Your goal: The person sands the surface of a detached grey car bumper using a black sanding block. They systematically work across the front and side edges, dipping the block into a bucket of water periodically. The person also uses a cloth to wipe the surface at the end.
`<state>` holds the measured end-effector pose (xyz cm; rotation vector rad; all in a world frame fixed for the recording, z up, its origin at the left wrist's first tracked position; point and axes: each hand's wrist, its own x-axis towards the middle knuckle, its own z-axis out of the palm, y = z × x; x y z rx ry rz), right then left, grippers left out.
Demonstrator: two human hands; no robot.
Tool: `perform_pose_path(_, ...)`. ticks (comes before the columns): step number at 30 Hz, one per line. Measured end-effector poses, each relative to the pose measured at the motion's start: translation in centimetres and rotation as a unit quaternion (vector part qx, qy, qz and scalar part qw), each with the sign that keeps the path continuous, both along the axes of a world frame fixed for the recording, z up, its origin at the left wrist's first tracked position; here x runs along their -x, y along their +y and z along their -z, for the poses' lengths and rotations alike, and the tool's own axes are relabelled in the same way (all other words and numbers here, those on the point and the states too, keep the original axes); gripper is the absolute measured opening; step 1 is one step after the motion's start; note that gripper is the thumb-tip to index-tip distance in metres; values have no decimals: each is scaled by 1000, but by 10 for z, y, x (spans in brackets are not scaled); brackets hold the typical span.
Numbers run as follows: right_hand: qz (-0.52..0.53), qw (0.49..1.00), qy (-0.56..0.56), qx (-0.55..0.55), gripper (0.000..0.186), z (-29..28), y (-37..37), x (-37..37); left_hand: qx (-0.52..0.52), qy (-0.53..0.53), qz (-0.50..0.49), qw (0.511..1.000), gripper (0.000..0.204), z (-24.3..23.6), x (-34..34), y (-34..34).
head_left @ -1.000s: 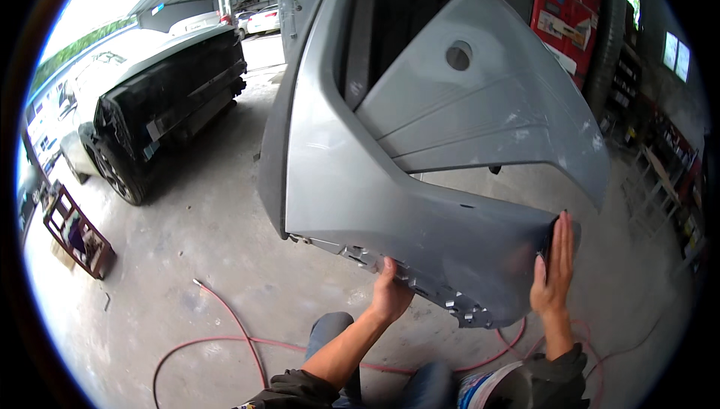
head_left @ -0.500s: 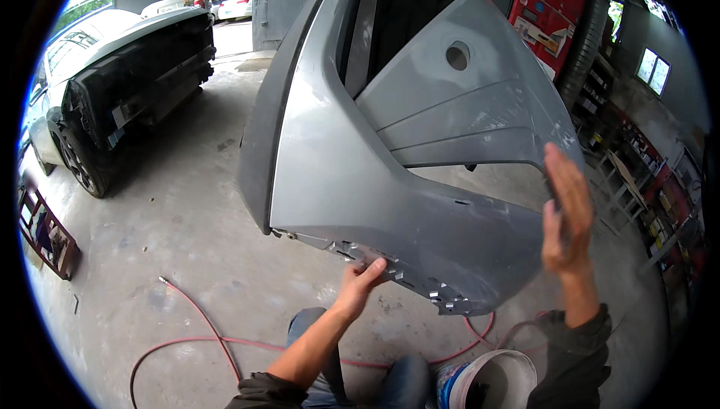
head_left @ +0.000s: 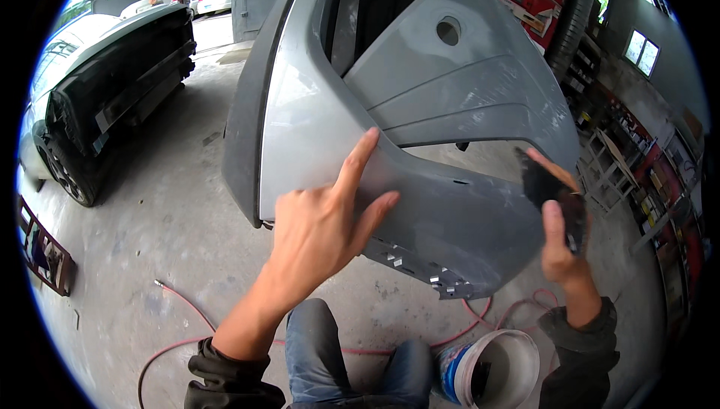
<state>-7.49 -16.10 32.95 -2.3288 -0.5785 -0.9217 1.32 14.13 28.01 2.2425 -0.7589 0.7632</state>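
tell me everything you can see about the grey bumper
The grey bumper is a large car body panel, apparently plastic, with a dull, matte surface. It stands on end, tilted, over the concrete floor. It has a round hole near the top, stepped ridges across the middle, a dark edge strip on its left and clip tabs along the lower edge. The left hand lies flat on it; the right hand presses a dark pad against it.

Matt grey plastic bumper (head_left: 315,109) — dull, sanded
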Motion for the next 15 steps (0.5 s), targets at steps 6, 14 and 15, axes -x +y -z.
perform_pose_path(6,-19,976,-86,198,52,3,49,-17,5,7,84,996,57,31,15,-15)
perform_pose_path(14,18,947,-58,315,65,43,113,-56,422,425,110,793,33,166,15,-22)
perform_pose_path(15,24,944,-62,322,66,48,113,-55,426,446,107,780,29,167,14,-20)
